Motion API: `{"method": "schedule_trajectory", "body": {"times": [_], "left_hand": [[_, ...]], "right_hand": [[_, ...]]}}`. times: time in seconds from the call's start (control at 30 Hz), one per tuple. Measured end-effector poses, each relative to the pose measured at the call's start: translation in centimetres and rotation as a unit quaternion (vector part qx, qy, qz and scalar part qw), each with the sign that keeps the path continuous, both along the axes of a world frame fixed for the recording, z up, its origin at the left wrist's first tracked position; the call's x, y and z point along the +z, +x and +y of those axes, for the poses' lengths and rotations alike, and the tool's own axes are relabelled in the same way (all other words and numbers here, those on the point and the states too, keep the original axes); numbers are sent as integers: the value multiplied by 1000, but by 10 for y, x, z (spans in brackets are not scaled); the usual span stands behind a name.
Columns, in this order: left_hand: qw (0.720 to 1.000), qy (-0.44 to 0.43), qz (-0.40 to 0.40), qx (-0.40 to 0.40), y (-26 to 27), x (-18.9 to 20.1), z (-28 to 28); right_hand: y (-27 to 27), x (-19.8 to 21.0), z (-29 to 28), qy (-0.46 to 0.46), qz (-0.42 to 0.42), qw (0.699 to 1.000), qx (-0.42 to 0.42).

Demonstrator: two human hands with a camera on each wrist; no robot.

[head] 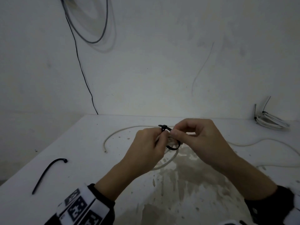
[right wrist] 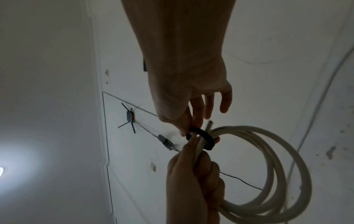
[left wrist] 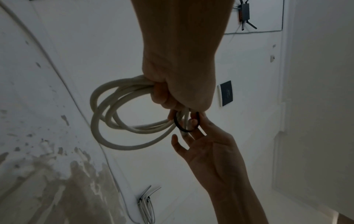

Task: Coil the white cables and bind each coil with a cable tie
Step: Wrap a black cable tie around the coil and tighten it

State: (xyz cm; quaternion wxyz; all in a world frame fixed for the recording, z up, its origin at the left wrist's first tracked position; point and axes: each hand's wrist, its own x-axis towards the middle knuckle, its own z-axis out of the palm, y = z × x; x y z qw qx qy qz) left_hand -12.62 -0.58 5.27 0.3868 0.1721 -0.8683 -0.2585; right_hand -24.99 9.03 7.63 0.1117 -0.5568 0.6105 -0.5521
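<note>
We are binding: our left hand (head: 146,143) grips the white coil (left wrist: 122,115) above the table's centre, our right hand (head: 194,135) pinches the cable tie (right wrist: 203,136) looped around it at twelve o'clock, so cinching should follow.

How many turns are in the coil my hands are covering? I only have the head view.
Observer: The left wrist view shows several, about four. They overlap in the coil, which is bunched in the fist of the left hand.
Operator: Is the cable tie snug yet?
Observer: No. It is a loose ring round the bundle, with gaps inside it.
Operator: Where is the cut end of the cable?
Observer: In the right wrist view it pokes out through the ring, right beside the right hand, whose fingers pinch the tie.
</note>
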Motion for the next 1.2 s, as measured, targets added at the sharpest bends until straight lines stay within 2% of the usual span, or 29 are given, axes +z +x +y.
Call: {"method": "schedule_trajectory", "body": {"times": [0.17,0.3,0.43,0.57,0.67,0.8,0.87,0.97,1.07,1.2], "left_hand": [[996,-80,-9,-41,3,0,-1],[993,-91,-37,-60,8,-4,-6],[989,-99,-62,-89,11,-3,-1],[985,-98,-75,-121,14,6,2],[982,-101,-76,-143,16,10,4],[988,-70,-39,-133,18,12,8],[992,-55,-22,-114,19,11,5],[995,-35,-16,-91,18,11,2],[996,29,-36,-80,17,13,6],[991,104,-51,-72,14,15,12]], "right_hand": [[3,7,-5,32,-90,995,10],[-5,18,-8,156,-54,986,27],[-9,29,-7,233,-92,964,89],[-6,32,-8,246,-196,942,112],[-3,34,-12,213,-273,934,84],[0,42,-20,85,-385,918,37],[6,42,-24,25,-414,910,6],[14,37,-29,-11,-362,932,-30],[16,35,-29,-21,-290,956,-31],[21,34,-28,-31,-216,974,-53]]}}
